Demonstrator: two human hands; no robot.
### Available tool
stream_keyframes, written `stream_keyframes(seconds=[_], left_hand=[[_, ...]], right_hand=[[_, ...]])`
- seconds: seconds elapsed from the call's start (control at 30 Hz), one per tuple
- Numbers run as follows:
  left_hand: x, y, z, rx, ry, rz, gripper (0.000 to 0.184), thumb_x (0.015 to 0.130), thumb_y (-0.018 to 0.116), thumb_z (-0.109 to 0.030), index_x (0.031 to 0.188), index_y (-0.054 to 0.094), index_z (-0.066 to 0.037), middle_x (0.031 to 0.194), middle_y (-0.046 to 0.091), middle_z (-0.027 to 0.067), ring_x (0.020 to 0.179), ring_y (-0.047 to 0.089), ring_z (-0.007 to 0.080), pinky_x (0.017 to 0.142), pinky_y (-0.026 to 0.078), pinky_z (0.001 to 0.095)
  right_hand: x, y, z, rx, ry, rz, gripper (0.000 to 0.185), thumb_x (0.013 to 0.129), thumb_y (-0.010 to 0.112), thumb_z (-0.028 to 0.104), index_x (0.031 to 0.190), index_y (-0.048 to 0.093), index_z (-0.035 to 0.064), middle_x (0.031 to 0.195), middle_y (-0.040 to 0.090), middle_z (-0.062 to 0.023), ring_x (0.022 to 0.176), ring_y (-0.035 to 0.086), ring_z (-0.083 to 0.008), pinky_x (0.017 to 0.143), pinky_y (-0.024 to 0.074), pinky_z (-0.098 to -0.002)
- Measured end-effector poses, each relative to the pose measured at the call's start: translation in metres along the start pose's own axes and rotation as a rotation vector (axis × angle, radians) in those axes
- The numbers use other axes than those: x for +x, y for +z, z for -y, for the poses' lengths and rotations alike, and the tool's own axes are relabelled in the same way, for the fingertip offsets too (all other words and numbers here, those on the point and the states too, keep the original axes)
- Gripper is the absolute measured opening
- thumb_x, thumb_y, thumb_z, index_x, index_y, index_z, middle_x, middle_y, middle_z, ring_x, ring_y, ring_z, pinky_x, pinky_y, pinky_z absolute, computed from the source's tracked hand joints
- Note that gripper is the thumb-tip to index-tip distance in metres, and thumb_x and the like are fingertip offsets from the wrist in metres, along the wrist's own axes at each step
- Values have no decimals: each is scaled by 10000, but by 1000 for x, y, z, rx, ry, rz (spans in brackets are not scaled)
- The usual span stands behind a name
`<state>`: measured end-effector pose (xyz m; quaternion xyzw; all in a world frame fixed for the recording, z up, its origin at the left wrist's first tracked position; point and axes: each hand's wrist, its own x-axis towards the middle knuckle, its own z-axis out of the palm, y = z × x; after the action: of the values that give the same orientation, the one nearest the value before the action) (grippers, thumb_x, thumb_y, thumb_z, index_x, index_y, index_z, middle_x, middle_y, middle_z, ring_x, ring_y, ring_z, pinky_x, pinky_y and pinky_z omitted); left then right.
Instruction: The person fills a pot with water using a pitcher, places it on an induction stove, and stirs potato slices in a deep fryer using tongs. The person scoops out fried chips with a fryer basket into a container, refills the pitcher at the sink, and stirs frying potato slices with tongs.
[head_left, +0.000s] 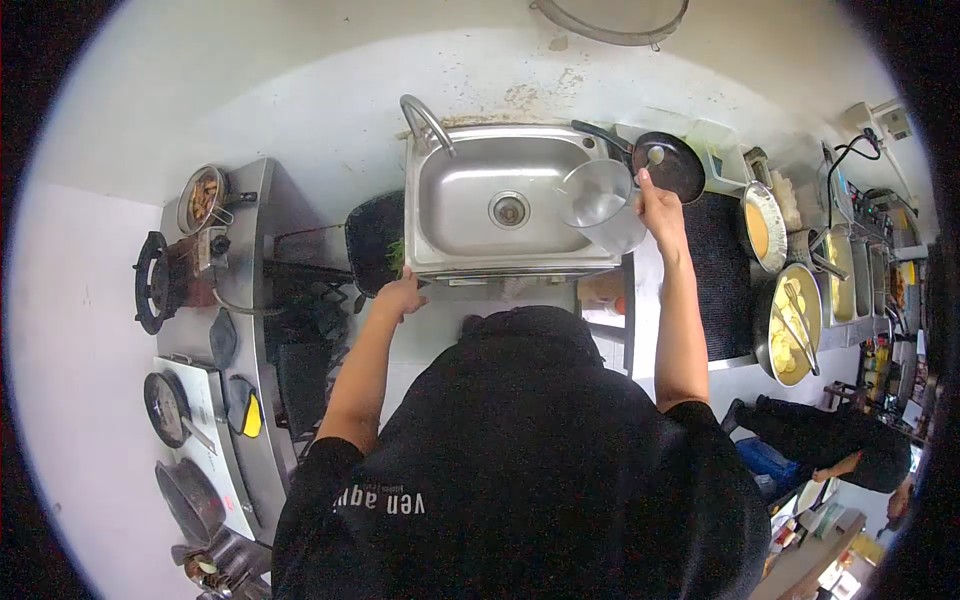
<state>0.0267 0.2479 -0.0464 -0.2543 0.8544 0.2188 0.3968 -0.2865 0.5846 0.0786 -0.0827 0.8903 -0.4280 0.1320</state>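
My right hand [660, 212] is closed on a clear plastic container [603, 205], tilted over the right rim of the steel sink [412, 225]. A small spoon-like thing [656, 156] shows just beyond my fingers, in front of a black frying pan [682, 168]; I cannot tell whether my hand holds it too. At the sink's front left corner is my left hand [402, 297], fingers apart, one fingertip touching the edge. Beside it, green leaves [396, 254] lie in a black bin [368, 240]. The curved faucet [430, 125] stands at the sink's back left.
Right of the sink lies a black ribbed mat [722, 270]. Past it are a bowl of orange sauce [758, 228] and a pan of yellow pieces with a whisk [790, 330]. Left stands a steel counter [258, 230] with pans and a burner [152, 283]. Another person [840, 440] is at lower right.
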Motion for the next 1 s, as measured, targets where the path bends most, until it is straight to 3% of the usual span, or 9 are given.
stream_keyframes(seconds=[0.3, 0.57, 0.9, 1.0], left_hand=[[9, 3, 2, -6, -11, -3, 769, 850, 553, -306, 1405, 149, 40, 1499, 159, 131, 622, 661, 264, 666, 546, 361], [6, 2, 0, 20, -23, -30, 797, 850, 551, -306, 1416, 107, 38, 1372, 410, 170, 664, 663, 268, 636, 547, 366], [9, -1, 0, 18, -59, 53, 836, 851, 549, -318, 1416, 55, 51, 1353, 428, 177, 694, 661, 270, 626, 550, 368], [17, 8, 8, 41, -14, -11, 838, 850, 550, -326, 1417, 60, 50, 1286, 497, 176, 682, 660, 259, 624, 546, 362]], right_hand=[[-5, -4, 3, -56, -5, 15, 677, 863, 448, 596, 563, 590, 6, 543, 548, -100, 558, 525, -197, 604, 421, -330], [-9, -3, 4, -43, -5, 16, 683, 860, 446, 602, 557, 588, 6, 534, 542, -99, 549, 528, -197, 587, 418, -330], [-6, 4, 4, -52, -21, 32, 693, 852, 438, 620, 525, 573, 25, 505, 523, -87, 527, 526, -196, 574, 416, -328], [-9, 4, 9, -63, -24, 41, 687, 852, 439, 618, 528, 576, 28, 512, 529, -89, 530, 530, -197, 578, 418, -327]])
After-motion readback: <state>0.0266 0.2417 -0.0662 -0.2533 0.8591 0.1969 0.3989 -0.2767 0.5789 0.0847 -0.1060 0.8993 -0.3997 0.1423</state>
